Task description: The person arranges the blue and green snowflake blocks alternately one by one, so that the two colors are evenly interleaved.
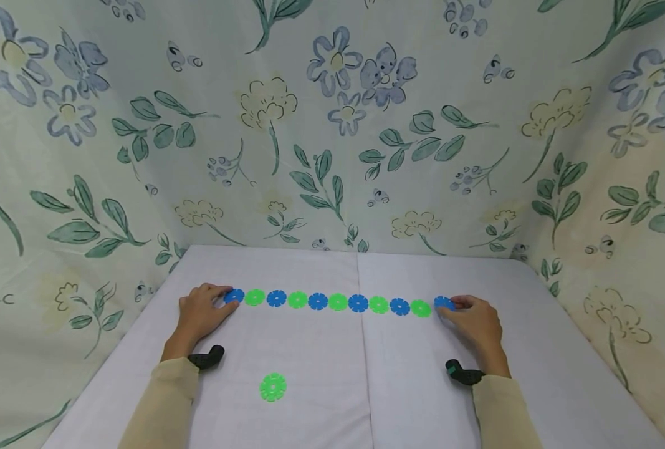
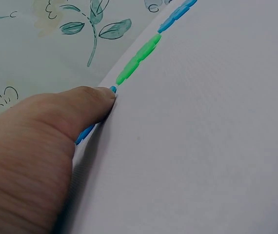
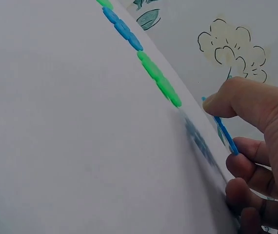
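A row of flat, notched plastic discs, blue and green by turns, runs across the white table. At its left end my left hand [image 1: 200, 310] holds a blue disc [image 1: 234, 296] by its edges between thumb and finger; that disc lies on the cloth next to a green disc [image 2: 138, 59]. My right hand [image 1: 477, 321] pinches another blue disc [image 3: 225, 132] just above the table at the right end, with a shadow under it. A small gap parts it from the last green disc [image 1: 421, 308] in the row.
A single green disc [image 1: 273, 387] lies apart, nearer to me and left of the middle. The white cloth [image 1: 321, 355] has a crease running front to back. Floral curtains [image 1: 332, 156] stand behind the table and along both sides. A black strapped device sits on each wrist.
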